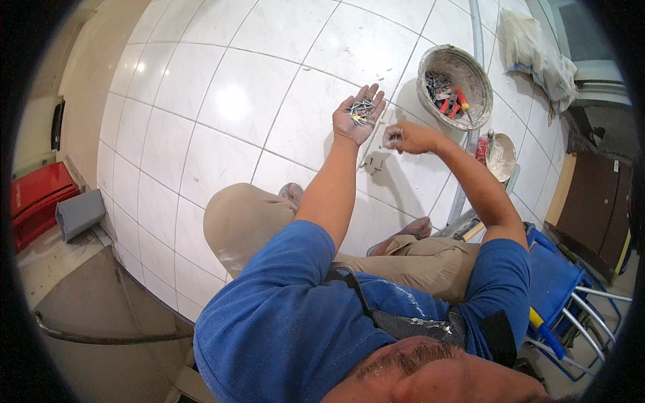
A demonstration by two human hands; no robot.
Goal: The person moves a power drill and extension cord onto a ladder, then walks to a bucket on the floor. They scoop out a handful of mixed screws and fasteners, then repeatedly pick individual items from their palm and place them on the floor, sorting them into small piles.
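Observation:
My left hand is palm up with its fingers extended, holding a small pile of screws, among them a yellow piece. To its right, my right hand hovers over the tiles with its fingers curled together; what they pinch is too small to make out. Below it, several loose screws lie on the floor. Beyond my right hand stands a plaster-stained bucket. Inside are many more screws or nails and hand tools with red and yellow handles.
White floor tiles spread around me. Beside the bucket sits a bowl of pale powder or plaster with a red-handled tool. A metal bar runs behind the bucket. A white plastic bag lies far right; a blue folding chair is near right.

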